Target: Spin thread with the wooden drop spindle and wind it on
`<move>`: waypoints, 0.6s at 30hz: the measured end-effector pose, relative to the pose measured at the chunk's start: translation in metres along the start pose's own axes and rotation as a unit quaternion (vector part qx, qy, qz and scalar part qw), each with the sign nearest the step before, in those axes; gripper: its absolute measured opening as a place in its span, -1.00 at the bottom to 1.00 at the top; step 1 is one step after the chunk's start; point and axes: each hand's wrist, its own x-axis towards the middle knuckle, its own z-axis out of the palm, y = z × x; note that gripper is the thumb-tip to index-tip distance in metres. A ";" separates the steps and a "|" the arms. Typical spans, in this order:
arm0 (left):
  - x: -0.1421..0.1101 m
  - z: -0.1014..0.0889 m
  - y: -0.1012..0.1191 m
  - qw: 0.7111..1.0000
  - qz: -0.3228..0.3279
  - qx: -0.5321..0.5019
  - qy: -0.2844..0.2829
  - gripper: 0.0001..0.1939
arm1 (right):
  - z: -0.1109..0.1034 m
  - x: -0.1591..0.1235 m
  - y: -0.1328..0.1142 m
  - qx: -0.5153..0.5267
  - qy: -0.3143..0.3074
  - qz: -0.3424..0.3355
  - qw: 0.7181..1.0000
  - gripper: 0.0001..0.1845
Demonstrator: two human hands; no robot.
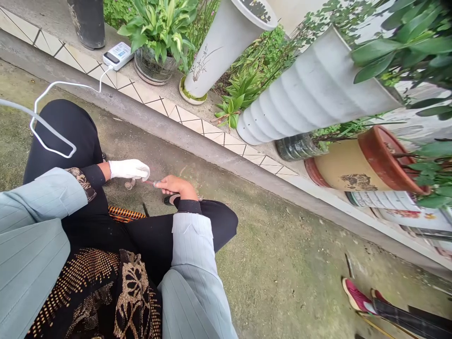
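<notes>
My left hand (130, 169) wears a white glove, its fingers curled down over something I cannot make out. Just below the glove, close to the ground, shows a small roundish brown object (129, 185). My bare right hand (176, 184) is closed around the handle of a thin hand tool (155, 184). The tool's narrow reddish part points left to the gloved fingertips; its exact kind is too small to tell. Both hands are low between my bent knees, above the concrete ground.
A tiled ledge (169, 110) runs diagonally ahead, bearing a tall white planter (219, 44), a ribbed grey planter (310, 89) and a tan pot (348, 162). A white device (118, 55) trails a white cable (67, 84) over my left knee. Another person's pink shoe (356, 294) is at lower right.
</notes>
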 end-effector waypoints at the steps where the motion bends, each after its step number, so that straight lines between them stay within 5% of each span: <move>1: 0.000 -0.001 -0.001 1.000 -0.006 -0.002 0.000 -0.66 | 0.001 -0.003 -0.001 0.000 -0.052 -0.020 0.998 -0.54; 4: 0.001 -0.002 -0.001 1.000 -0.010 0.000 0.014 -0.67 | 0.005 -0.007 -0.002 0.022 -0.133 -0.077 0.988 -0.50; 11: 0.003 -0.003 -0.008 1.000 0.003 0.002 0.021 -0.64 | 0.010 -0.014 -0.012 0.082 -0.160 -0.151 0.972 -0.52; 14: 0.003 -0.001 -0.013 0.999 0.027 0.009 0.025 -0.62 | 0.008 -0.019 -0.014 0.153 -0.092 -0.204 0.963 -0.51; 18: 0.005 0.001 -0.019 1.000 -0.004 0.000 -0.009 -0.58 | 0.001 -0.015 -0.013 0.261 0.143 -0.224 0.928 -0.51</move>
